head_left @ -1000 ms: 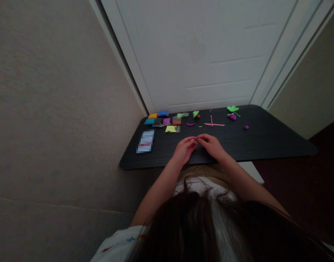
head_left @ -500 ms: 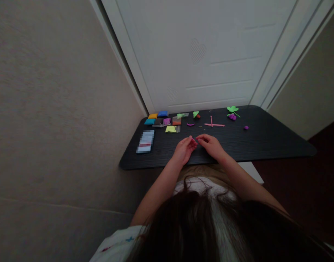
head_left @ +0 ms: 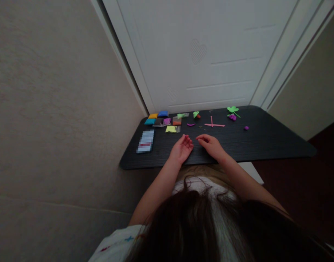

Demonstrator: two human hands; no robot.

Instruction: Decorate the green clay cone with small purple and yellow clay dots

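Note:
My left hand [head_left: 182, 149] is turned palm up over the front of the dark table, its fingers loosely curled and apart. A tiny purple-pink spot shows near its thumb tip, too small to make out. Just to the right, my right hand [head_left: 210, 145] hovers with bent fingers pointing left, and I see nothing in it. A narrow gap separates the two hands. Beyond them lie a curved purple clay strip [head_left: 191, 124], a small yellow-green piece [head_left: 200, 127] and a pink knife-shaped tool [head_left: 218, 125], with another thin pink tool [head_left: 211, 120] meeting it.
Bags of coloured clay, among them a yellow one [head_left: 171, 129] and a blue one [head_left: 163, 113], sit back left near a phone-like object [head_left: 146, 141]. A green-and-red clay piece [head_left: 196, 115], purple cluster [head_left: 232, 117], green leafy shape [head_left: 233, 109] and purple lump [head_left: 246, 128] lie farther right.
My left hand has drawn away leftward from my right hand and turned its palm up more. My right hand stays nearly in place.

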